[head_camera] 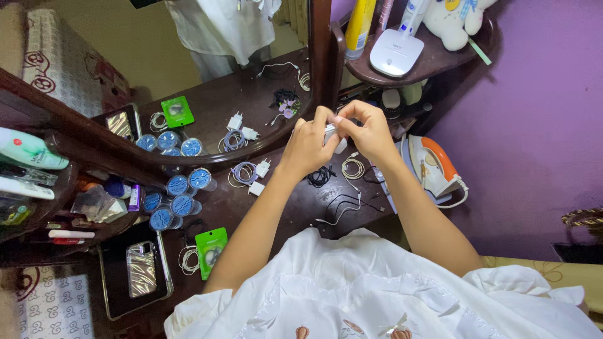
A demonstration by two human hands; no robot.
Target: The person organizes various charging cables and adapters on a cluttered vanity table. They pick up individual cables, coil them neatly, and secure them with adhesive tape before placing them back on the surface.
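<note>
view from the head camera, looking down on a dark wooden desk (295, 207) set against a mirror (207, 94). both hands meet above the back of the desk, just in front of the mirror's frame. the left hand (308, 145) and the right hand (370, 133) together hold a small white charger plug (333, 135); the grip of each hand is pressed together on it, fingertips pinching it from either side, so that most of the plug is hidden. a thin white cable (353, 168) hangs just below the hands, coiled loosely, and runs down across the desk. beside it lies a black cable (320, 177), and further black leads trail toward the person's lap. to the left of the hands rest a coiled pale cable with two white adapters (257, 179), then a cluster of round blue-lidded containers (179, 198). near the front edge lie a green packet (210, 250) and a clear phone case (141, 269). to the right stands a white and orange clothes iron (433, 164). a corner shelf (433, 59) above carries bottles and a plush toy (455, 19).
</note>
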